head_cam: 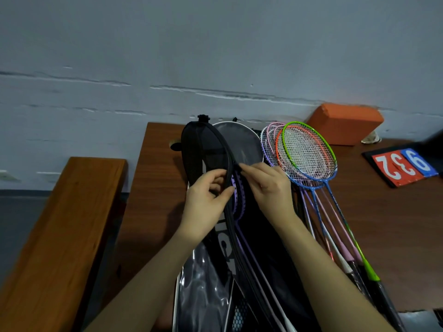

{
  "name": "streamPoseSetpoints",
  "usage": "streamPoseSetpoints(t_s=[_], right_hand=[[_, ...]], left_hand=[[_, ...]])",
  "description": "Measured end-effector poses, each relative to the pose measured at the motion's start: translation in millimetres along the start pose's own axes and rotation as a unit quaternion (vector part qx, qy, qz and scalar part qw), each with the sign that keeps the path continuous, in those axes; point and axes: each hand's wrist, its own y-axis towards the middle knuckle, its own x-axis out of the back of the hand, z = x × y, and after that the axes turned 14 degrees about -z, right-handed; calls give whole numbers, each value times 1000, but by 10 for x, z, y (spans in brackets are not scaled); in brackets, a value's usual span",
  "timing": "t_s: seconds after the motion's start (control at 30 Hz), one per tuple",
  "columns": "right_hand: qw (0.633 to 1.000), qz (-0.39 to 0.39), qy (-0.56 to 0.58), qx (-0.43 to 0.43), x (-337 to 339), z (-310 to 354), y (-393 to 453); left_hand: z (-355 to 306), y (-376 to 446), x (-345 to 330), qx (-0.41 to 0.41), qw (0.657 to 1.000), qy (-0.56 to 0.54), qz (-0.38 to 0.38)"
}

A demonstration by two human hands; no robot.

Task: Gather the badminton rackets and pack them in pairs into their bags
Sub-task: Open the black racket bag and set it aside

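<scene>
Zipping stage: left hand (206, 197) grips the bag (203, 149) edge, right hand (266, 185) pinches probably the zipper; purple rackets (237, 200) inside. Next, pull it closed.

Wall (215, 44): pale grey-blue, cracked paint lines
Surface (153, 188): dark brown wood
Bench (60, 224): orange-brown wood — left of surface
Light: dim — even

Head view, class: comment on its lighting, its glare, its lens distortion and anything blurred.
Head view: dim, even light; glare only on the glossy grey bag near the bottom; the wide lens bends the table edges and the wall lines; a dark blurred shape at the right edge cannot be identified; both hands, left hand and right hand, look fairly sharp.
</scene>
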Motion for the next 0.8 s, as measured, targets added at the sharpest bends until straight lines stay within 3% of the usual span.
streamPoseSetpoints(t_s=[0.17,0.27,0.33,0.53,0.8], right_hand=[[997,-5,24,-68,120,24,-170],[998,-15,14,-61,156,1,-164],[998,-21,12,-54,171,5,-162],[997,-1,31,-74,175,22,-159],[997,-12,-19,-75,260,-47,-284]], left_hand=[[30,53,21,-177,980,94,19],[6,233,24,-315,921,225,33],[-8,359,6,-353,896,266,47],[-2,621,31,-354,904,210,115],[38,766,-148,-314,931,166,80]])
